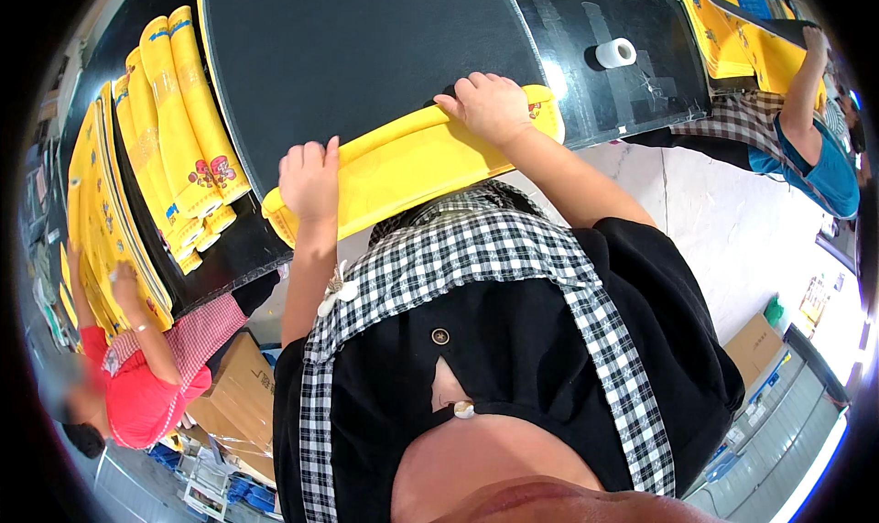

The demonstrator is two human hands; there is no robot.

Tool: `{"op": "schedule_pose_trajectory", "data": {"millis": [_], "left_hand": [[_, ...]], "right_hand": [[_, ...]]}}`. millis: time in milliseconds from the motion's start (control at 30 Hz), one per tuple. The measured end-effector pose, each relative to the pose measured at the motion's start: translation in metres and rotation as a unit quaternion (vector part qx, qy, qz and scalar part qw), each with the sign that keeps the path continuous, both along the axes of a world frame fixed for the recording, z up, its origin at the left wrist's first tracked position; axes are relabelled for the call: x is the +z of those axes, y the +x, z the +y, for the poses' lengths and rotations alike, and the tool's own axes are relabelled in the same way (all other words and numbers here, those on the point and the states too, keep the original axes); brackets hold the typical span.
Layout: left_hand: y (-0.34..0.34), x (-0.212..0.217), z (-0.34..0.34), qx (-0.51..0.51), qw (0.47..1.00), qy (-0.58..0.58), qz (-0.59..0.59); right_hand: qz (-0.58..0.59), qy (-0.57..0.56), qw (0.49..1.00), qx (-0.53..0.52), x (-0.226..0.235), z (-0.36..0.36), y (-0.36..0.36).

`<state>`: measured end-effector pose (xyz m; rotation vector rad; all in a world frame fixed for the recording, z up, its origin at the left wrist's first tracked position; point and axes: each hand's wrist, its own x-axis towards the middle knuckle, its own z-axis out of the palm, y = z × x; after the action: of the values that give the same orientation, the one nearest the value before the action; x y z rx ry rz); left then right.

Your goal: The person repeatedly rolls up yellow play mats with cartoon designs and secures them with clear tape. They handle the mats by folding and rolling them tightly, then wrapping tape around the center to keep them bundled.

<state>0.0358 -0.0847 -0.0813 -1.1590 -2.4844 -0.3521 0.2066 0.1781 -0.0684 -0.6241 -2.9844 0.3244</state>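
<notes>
A large mat, black on its upward face (366, 56) and yellow underneath, lies on the table with its near end curled up into a yellow fold (412, 170). My left hand (309, 182) grips the left part of this fold, fingers curled over its top. Toward the right end, my right hand (492, 108) holds the same fold, its thumb pointing left along the edge. The fingertips of both hands are partly hidden behind the fold. Small printed figures show near the mat's right end.
Several rolled yellow mats (169, 102) lie to the left on the black table (604, 92). A white tape roll (615, 53) stands at right. Co-workers in red (151, 390) and teal (815, 170) handle yellow mats at either side. Cardboard boxes (240, 390) stand below left.
</notes>
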Motion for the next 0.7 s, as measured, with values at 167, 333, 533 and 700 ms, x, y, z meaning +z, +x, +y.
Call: {"op": "schedule_pose_trajectory", "data": {"millis": [167,333,533,700], "left_hand": [[-0.008,0.004,-0.019,0.047,0.995,-0.011,-0.084],[-0.017,0.03,0.003,0.047,0.989,0.127,0.065],[-0.02,0.005,-0.013,0.038,0.997,0.017,-0.069],[0.009,0.015,-0.034,-0.01,0.997,0.042,-0.059]], "right_hand": [[0.047,0.086,0.995,-0.017,0.013,0.008,0.01],[0.013,-0.094,0.982,-0.161,0.014,0.022,0.002],[0.031,-0.044,0.997,-0.05,-0.006,0.032,-0.001],[0.095,-0.001,0.994,-0.052,-0.001,0.007,0.025]]}}
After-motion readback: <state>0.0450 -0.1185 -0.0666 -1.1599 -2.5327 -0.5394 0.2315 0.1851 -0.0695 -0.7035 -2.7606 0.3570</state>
